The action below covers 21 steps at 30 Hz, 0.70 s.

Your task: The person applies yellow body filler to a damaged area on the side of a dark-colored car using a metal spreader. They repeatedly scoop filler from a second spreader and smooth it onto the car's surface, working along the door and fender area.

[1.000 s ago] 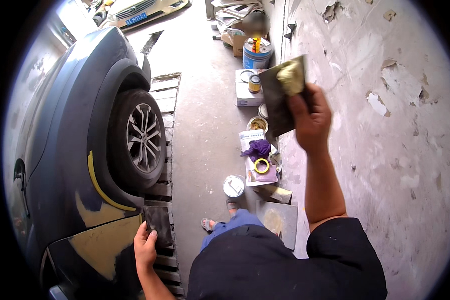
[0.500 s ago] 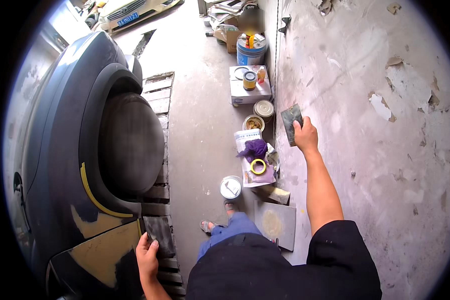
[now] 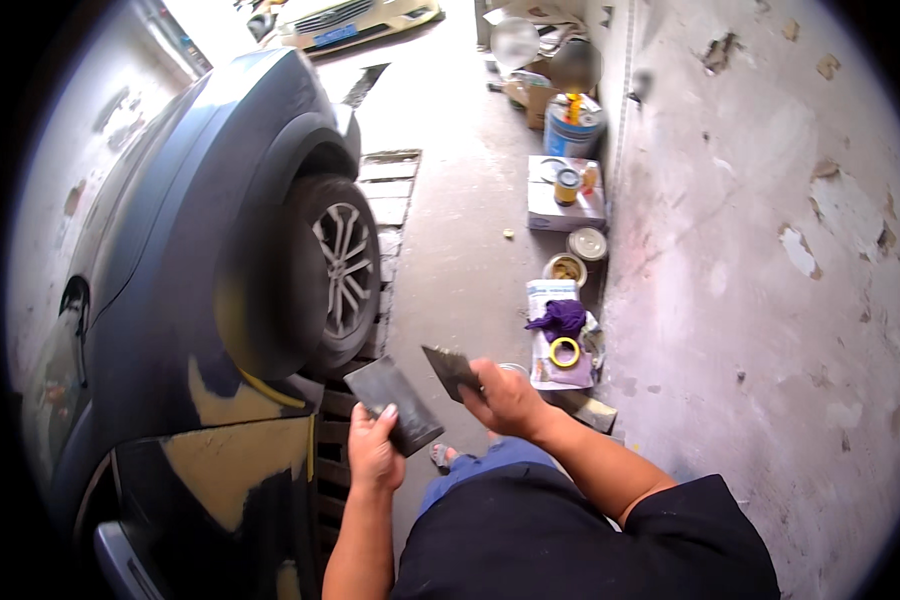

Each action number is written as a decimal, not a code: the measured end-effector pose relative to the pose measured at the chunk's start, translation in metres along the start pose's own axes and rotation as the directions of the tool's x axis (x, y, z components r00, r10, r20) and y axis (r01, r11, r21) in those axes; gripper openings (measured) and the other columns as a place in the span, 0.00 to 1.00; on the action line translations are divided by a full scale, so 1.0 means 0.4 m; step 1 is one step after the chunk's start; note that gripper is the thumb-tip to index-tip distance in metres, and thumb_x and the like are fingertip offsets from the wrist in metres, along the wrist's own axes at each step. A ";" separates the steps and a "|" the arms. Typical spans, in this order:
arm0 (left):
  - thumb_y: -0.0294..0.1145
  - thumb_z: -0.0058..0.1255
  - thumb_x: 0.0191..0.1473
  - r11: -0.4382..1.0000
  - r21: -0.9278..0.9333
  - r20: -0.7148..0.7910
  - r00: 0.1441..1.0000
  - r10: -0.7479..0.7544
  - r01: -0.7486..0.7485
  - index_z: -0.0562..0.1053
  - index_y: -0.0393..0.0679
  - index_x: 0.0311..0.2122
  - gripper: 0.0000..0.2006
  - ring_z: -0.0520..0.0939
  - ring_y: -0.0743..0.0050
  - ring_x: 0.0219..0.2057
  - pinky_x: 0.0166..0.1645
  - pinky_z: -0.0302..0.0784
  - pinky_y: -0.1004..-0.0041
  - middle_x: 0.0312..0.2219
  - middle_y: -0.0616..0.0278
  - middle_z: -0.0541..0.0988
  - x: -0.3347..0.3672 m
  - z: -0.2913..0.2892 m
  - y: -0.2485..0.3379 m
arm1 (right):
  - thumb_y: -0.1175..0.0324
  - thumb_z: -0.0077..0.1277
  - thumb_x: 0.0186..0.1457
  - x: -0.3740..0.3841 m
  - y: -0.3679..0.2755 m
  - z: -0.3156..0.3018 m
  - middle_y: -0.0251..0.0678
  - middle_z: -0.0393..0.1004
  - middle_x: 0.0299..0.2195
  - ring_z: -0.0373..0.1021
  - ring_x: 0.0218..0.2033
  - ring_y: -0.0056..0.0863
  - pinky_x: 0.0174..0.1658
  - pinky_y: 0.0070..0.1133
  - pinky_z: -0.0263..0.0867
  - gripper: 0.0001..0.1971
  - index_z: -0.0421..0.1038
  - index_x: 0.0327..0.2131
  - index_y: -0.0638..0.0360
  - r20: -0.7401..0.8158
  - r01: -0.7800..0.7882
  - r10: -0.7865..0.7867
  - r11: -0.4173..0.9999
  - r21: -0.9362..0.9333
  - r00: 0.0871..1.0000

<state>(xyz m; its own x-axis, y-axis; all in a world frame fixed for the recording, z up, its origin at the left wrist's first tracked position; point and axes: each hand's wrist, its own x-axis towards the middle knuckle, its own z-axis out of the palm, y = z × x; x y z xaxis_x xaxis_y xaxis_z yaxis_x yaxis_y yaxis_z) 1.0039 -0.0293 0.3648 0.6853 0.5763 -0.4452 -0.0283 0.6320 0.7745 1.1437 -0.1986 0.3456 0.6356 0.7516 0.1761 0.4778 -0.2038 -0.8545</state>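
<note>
Two cars here, and the big dark one [image 3: 160, 260] fills the space left of the left hand [image 3: 375, 450]: tan patches [image 3: 235, 465] on its panels, a blur over part of the wheel arch. Scuffed, peeling wall [image 3: 730, 330] runs up past the right hand [image 3: 515, 400] on its right. Way out ahead of all the fingers sits a pale car [image 3: 355, 22], its blue registration plate [image 3: 335, 37] too blurry to read.

Forward of the right fingers, along the wall, there's a blue bucket [image 3: 570, 140] with a label, then a white box [image 3: 560, 212] with some printing. Nearer, just right and ahead of those fingers, a bag [image 3: 552, 290] with blue print, too small to make out, lies under a purple cloth [image 3: 562, 320].

Left fingers are clamped on a dark flat plate [image 3: 390, 390], which sticks out ahead of them. Right fingers are closed around a smaller dark spreader [image 3: 450, 372], its blade near the plate but apart. A pale round rim [image 3: 515, 368] peeks out behind the right fingers, mostly blocked. Smallest stuff: yellow tape roll [image 3: 553, 357], just right of them.
</note>
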 end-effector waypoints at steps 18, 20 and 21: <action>0.19 0.44 0.59 0.855 0.097 -0.118 0.848 0.518 -0.509 0.65 0.40 0.47 0.11 0.75 0.78 0.42 0.52 0.69 0.75 0.42 0.62 0.75 -0.074 -0.082 0.054 | 0.68 0.49 0.49 0.033 -0.121 0.157 0.38 0.70 0.37 0.68 0.30 0.30 0.26 0.22 0.70 0.28 0.62 0.55 0.68 0.390 0.598 -0.464 0.709 -0.374 0.795; 0.19 0.44 0.59 0.868 0.057 -0.128 0.859 0.496 -0.493 0.66 0.40 0.48 0.12 0.75 0.77 0.43 0.52 0.69 0.74 0.43 0.62 0.75 -0.081 -0.097 0.070 | 0.72 0.46 0.49 0.028 -0.117 0.170 0.37 0.70 0.35 0.69 0.30 0.31 0.24 0.24 0.70 0.26 0.63 0.54 0.67 0.431 0.586 -0.425 0.721 -0.369 0.796; 0.19 0.43 0.59 0.868 0.058 -0.090 0.863 0.496 -0.493 0.65 0.40 0.48 0.12 0.75 0.75 0.44 0.53 0.69 0.73 0.43 0.61 0.75 -0.088 -0.107 0.083 | 0.72 0.46 0.50 0.027 -0.117 0.171 0.38 0.71 0.35 0.69 0.31 0.32 0.25 0.26 0.70 0.26 0.62 0.55 0.67 0.477 0.584 -0.393 0.725 -0.364 0.786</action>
<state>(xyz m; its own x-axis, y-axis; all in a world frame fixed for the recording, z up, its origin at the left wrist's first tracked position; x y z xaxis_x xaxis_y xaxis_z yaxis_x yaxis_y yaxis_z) 0.9478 -0.0063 0.3869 0.5118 0.8581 -0.0406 -0.3201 0.2344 0.9179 1.0864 -0.1380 0.3541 0.0224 0.9701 0.2415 0.9387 0.0627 -0.3391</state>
